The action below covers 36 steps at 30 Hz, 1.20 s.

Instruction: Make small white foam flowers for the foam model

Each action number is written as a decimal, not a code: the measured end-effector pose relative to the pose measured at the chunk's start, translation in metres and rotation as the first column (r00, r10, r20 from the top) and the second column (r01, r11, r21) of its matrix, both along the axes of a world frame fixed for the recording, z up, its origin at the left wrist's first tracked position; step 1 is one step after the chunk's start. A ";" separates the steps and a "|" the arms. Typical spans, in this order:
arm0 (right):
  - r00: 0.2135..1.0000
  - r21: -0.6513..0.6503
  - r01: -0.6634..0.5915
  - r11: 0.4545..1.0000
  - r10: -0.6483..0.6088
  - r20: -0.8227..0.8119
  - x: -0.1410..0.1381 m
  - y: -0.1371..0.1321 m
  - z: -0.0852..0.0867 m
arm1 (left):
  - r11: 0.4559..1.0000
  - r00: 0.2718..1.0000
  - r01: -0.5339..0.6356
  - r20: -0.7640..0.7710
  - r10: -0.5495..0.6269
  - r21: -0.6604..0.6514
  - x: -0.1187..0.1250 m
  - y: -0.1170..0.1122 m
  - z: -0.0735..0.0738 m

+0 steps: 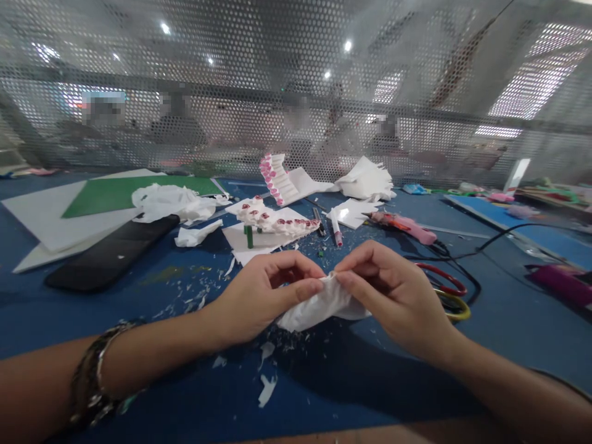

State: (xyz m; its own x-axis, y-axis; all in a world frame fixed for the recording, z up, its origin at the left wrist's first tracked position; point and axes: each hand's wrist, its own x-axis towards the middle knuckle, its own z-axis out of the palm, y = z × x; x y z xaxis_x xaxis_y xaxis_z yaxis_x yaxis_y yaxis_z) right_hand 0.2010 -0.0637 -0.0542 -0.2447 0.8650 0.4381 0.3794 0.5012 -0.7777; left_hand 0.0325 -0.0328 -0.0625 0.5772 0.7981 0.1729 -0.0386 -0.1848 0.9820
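Note:
Both of my hands pinch one crumpled piece of white tissue paper just above the blue table. My left hand grips its left side between thumb and fingers; several bracelets ring that wrist. My right hand pinches the top edge of the paper from the right. Small white paper scraps lie scattered on the table under and in front of my hands.
Behind my hands lie a white card with red-tipped paper pieces and a green stick, a marker, a pink glue gun with a black cable, red and yellow rings, a black pad, green and white sheets, and a perforated metal screen.

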 end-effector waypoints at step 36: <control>0.950 0.331 -0.091 0.939 -0.018 0.313 0.001 -0.002 0.001 | 0.989 1.000 -0.005 0.019 0.008 -0.145 0.001 -0.003 0.000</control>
